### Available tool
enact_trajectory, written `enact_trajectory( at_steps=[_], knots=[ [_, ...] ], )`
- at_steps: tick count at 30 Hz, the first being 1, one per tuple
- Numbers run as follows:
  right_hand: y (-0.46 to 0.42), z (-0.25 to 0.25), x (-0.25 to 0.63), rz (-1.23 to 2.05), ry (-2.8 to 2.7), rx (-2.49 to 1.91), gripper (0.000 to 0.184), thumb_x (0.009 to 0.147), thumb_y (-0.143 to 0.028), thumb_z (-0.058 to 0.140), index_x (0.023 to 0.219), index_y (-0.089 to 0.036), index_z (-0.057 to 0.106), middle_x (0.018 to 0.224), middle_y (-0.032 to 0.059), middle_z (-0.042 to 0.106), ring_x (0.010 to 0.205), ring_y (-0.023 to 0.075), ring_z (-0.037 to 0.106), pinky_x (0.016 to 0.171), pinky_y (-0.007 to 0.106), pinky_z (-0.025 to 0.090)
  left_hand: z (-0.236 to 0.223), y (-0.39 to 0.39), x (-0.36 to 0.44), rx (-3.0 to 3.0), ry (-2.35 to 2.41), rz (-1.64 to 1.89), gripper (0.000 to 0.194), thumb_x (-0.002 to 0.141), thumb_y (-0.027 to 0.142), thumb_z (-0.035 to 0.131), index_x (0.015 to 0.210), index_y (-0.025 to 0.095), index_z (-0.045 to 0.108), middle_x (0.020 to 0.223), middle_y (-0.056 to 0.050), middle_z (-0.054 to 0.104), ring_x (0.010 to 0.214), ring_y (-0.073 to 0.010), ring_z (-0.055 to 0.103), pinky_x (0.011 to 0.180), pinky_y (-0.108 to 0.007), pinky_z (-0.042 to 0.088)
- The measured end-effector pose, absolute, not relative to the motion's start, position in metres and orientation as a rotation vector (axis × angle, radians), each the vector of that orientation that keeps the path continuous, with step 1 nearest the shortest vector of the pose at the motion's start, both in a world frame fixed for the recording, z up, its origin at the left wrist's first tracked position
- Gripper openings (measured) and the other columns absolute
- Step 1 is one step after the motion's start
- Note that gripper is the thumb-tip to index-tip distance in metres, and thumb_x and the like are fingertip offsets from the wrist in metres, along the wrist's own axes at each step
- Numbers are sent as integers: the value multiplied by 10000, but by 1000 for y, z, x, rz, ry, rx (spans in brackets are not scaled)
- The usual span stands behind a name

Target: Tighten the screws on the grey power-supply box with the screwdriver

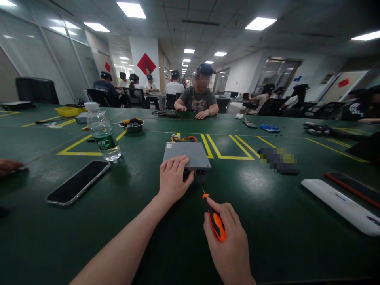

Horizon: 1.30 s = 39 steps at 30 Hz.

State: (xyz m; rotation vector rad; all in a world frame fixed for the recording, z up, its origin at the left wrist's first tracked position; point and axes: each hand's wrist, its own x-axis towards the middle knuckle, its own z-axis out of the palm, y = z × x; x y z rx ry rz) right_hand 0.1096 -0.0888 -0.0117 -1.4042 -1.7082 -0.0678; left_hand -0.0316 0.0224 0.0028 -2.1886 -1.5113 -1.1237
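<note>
A grey metal computer power supply [192,152] lies on the green table, with a bundle of coloured wires [185,138] at its far side. My left hand [174,178] grips its near left corner, fingers over the top and thumb against the near face. In my right hand [230,233] is a screwdriver [218,225] with an orange and black handle, the fingers closed around it. Its thin shaft slants up to the near face of the power supply, close to my left thumb. Whether the tip sits in a screw is too small to tell.
Left of me are a phone [78,183] and a water bottle [103,136]; behind them stands a metal bowl [132,126] of parts. A white bar-shaped object [340,206] lies at the right. Across the table sits a person [198,97]. Another person's hand [10,167] shows at the left edge.
</note>
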Motion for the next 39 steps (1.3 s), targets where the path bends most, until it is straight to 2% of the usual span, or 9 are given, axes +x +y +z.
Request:
enact_trajectory(
  at_steps=[7,11,15,19,22,25,31,37,39],
  knots=[
    [-92,-9,110,221,-1602,-1583,315,884,-405,401,1098,-207,521,808,37,643,731,169,631,600,291,512,3,22,-31,-2188,-1516,-1134,319,809,313,518,1118,234,516,1213,-51,574,1129,-232,477,931,-414,310],
    [-90,-11,111,20,-1692,-1476,277,882,-316,414,1091,-185,541,893,62,647,789,171,618,670,309,508,4,21,-31,-2195,-1515,-1126,315,812,318,514,1115,230,519,1213,-50,574,1124,-231,482,927,-411,314],
    [-87,-14,110,-114,-1765,-1423,273,848,-220,442,1100,-200,546,847,43,601,758,158,589,679,308,493,4,22,-31,-2178,-1524,-1128,323,806,322,524,1117,233,521,1211,-43,575,1126,-229,480,929,-408,314],
    [-89,-13,111,-54,-1726,-1455,269,842,-309,488,1089,-215,537,870,37,601,789,164,592,684,307,494,3,22,-31,-2182,-1519,-1118,306,822,328,505,1111,229,521,1216,-40,573,1122,-222,483,933,-404,309],
    [-91,-12,111,78,-1647,-1543,316,862,-400,456,1101,-205,519,829,35,627,760,167,612,616,283,499,3,22,-31,-2181,-1521,-1123,302,821,327,508,1105,226,523,1212,-43,575,1115,-224,486,932,-404,309],
    [-91,-11,111,90,-1647,-1529,281,904,-342,377,1087,-196,533,833,42,639,754,157,616,621,278,496,4,21,-31,-2187,-1523,-1124,307,818,326,510,1109,230,520,1215,-49,573,1120,-231,483,926,-409,312],
    [-87,-14,111,-189,-1756,-1387,251,860,-208,438,1061,-192,586,815,46,562,719,141,567,643,289,484,4,21,-31,-2182,-1518,-1122,309,819,336,507,1108,229,521,1212,-46,574,1114,-231,485,929,-408,308],
    [-89,-10,109,-28,-1646,-1504,294,857,-372,486,1080,-186,535,872,44,624,764,157,619,627,277,517,3,22,-31,-2190,-1519,-1123,309,824,328,502,1117,230,515,1217,-47,570,1131,-228,476,928,-407,307],
    [-90,-10,109,-27,-1664,-1485,256,885,-337,441,1070,-187,535,883,42,638,771,148,629,636,266,519,3,22,-31,-2190,-1523,-1120,311,825,330,500,1119,229,515,1215,-47,572,1130,-227,477,925,-406,310]
  ],
)
